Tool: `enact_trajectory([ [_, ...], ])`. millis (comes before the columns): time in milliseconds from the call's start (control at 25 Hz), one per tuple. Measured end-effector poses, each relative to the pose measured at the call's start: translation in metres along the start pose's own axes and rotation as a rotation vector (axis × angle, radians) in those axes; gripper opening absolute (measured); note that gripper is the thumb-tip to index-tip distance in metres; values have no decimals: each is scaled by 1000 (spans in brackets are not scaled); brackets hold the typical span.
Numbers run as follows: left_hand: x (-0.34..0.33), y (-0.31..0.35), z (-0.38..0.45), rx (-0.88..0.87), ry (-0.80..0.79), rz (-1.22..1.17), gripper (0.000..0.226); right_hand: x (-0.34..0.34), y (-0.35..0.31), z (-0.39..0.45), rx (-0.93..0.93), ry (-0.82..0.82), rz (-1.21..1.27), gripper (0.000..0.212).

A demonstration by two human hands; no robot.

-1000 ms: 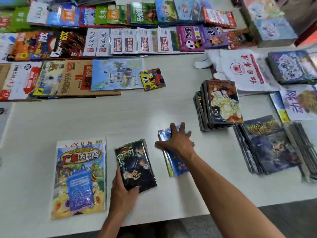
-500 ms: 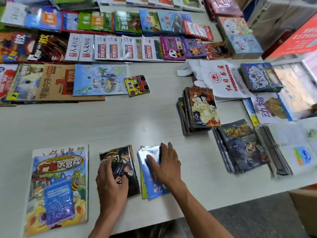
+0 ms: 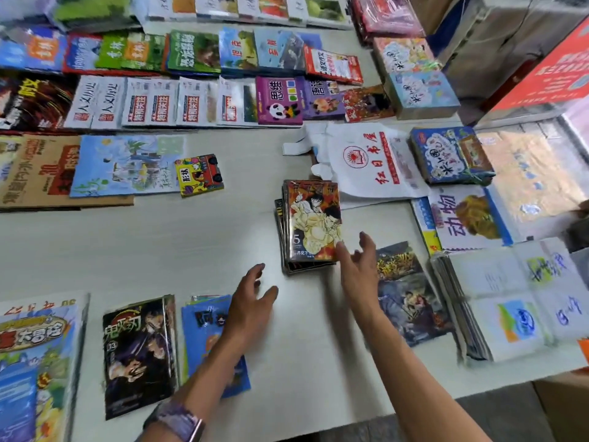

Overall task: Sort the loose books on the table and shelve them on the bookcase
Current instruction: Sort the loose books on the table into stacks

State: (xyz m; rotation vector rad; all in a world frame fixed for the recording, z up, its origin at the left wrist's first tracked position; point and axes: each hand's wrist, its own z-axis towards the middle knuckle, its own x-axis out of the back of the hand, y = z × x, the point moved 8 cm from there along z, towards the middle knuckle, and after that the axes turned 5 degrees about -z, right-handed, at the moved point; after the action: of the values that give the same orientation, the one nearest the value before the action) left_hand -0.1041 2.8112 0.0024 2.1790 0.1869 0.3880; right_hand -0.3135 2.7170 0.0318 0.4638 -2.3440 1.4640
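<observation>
- Reaching with both hands empty, the person seems about to take up the manga stack [image 3: 310, 224], the small pile with the orange cover numbered 5 on top; that pile serves as the landmark below.
- The right hand [image 3: 358, 269] hovers at the near right corner of the manga stack, fingers spread and relaxed, gripping nothing; whether a fingertip already brushes the cover I cannot tell.
- The left hand [image 3: 251, 306] hangs above the bare table [image 3: 159, 250] to the near left of the manga stack, fingers loosely extended, also holding nothing.
- To lift well, I judge each hand should close on a long side of the pile, thumbs on the top cover and fingers under the bottom volume, because the glossy wrapped covers look likely to slide apart.
- The lower volumes jut out unevenly on the left and near edges, so squaring them against the table before lifting would help.
- Near left of the manga stack lie a blue book [image 3: 207, 327], partly under the left forearm, and beyond it a dark comic [image 3: 140, 355] numbered 13; these sit apart as separate sorted piles and should stay undisturbed.
- Right of the manga stack, just beside it, lies a dark-covered pile [image 3: 411, 301]; the right wrist crosses its edge, so the lift should go straight up.
- Behind the manga stack lies a white plastic bag [image 3: 366, 164] with red print, touching the pile's far edge.
- No bookcase is in view, so the carrying route cannot be judged.
</observation>
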Motion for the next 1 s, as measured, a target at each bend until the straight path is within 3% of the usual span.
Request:
enact_trajectory([
  [80, -33, 17, 17, 89, 37, -210, 25, -16, 14, 44, -142, -194, 104, 71],
  [120, -46, 21, 27, 129, 70, -341, 15, -28, 26, 65, -197, -290, 112, 87],
  [200, -65, 28, 45, 198, 104, -520, 21, -55, 60, 102, -237, -454, 78, 116],
  [240, -72, 30, 53, 212, 102, -508, 29, -66, 80, 118, -236, -522, 92, 118],
  [320, -76, 34, 60, 179, 139, -347, 35, -79, 96, 121, -276, -608, 145, 107],
  [400, -78, 33, 60, 162, 175, -302, 26, -83, 98, 114, -302, -638, 208, 95],
  [680, -72, 16, 46, 276, 132, -394, 34, -95, 132, 130, -237, -666, 271, 88],
  [760, -66, 5, 38, 292, 133, -369, 45, -75, 109, 98, -279, -672, 263, 81],
  [920, -62, -26, -5, 323, 112, -321, 59, -30, 60, 6, -396, -714, 323, 43],
  [1000, -56, -44, -29, 357, 92, -301, 67, -20, 60, -25, -388, -713, 318, 42],
])
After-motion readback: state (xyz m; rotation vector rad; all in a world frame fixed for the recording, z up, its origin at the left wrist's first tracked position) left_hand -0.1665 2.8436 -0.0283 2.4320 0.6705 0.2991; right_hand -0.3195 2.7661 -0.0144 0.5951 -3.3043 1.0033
